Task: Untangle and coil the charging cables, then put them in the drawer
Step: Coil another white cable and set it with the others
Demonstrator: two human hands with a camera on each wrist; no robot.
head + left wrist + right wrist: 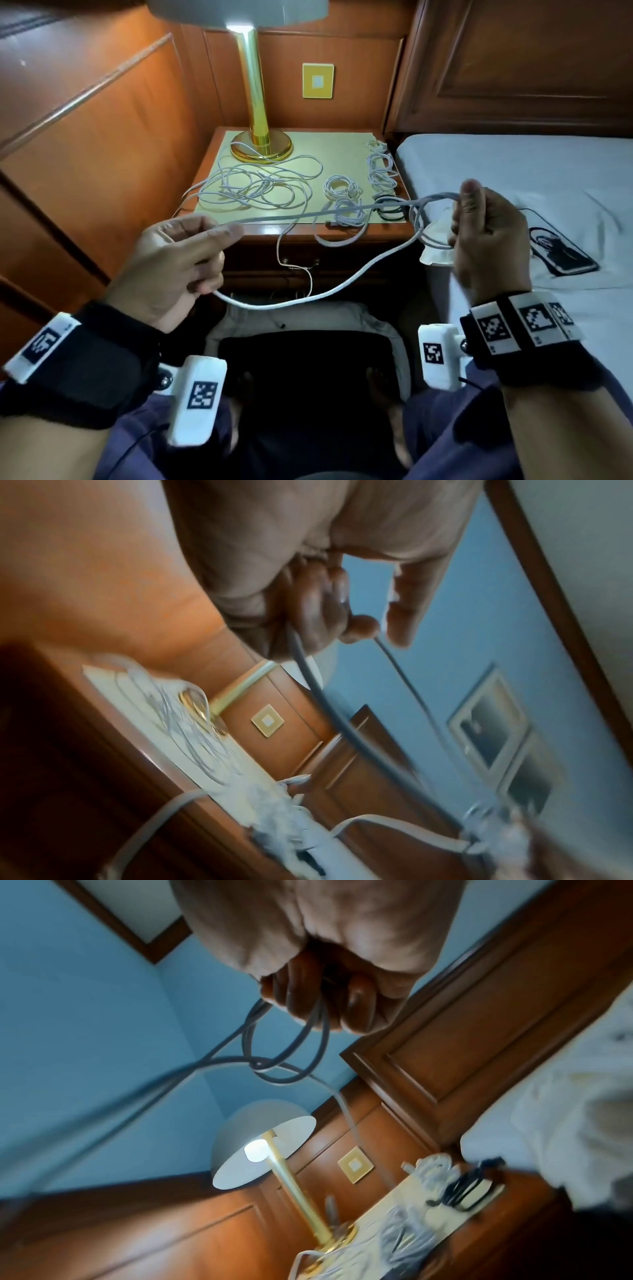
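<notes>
A thick white cable [308, 214] stretches in the air between both hands, in front of the nightstand [342, 233]. My right hand [479, 233] grips several loops of it [274, 1056] in a fist. My left hand [191, 250] pinches the cable [308, 674] between thumb and fingers, and a slack length sags below [308, 298]. A tangle of thin white cables [253, 186] lies on the nightstand's yellow mat. Several coiled white cables [342, 188] and a dark coil [388, 209] lie at its right side. The drawer front [301, 267] below is shut.
A gold lamp [260, 137] stands at the back of the nightstand. The bed [513, 164] on the right carries a phone with a black cable [561, 253] and a white cloth [438, 240]. Wood panelling closes off the left. A dark mat [305, 359] lies by my feet.
</notes>
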